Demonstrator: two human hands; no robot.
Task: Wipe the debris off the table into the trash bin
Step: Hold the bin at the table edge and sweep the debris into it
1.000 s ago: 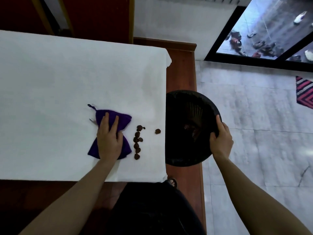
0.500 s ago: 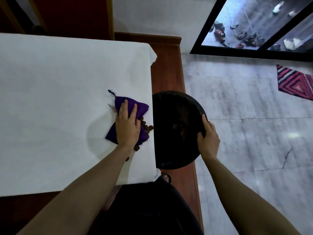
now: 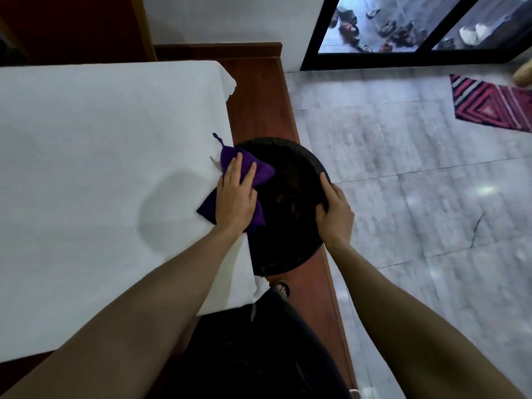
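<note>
My left hand (image 3: 236, 197) presses flat on a purple cloth (image 3: 259, 171) at the right edge of the white-covered table (image 3: 100, 168); the cloth's right part overhangs the bin. A round black trash bin (image 3: 288, 246) sits just below that edge, and my right hand (image 3: 334, 214) grips its right rim. No brown debris shows on the table; a few dark bits lie inside the bin (image 3: 283, 198).
A brown wooden ledge (image 3: 259, 110) runs along the table's right side under the bin. Grey tiled floor (image 3: 417, 182) lies to the right, with a red patterned rug (image 3: 492, 105) and a glass door (image 3: 403, 27) beyond. My dark clothing fills the bottom middle.
My left hand has pushed the cloth rightward to the table edge and over the bin. The brown pieces that lay before it are gone from the table. My right hand stays on the rim.
</note>
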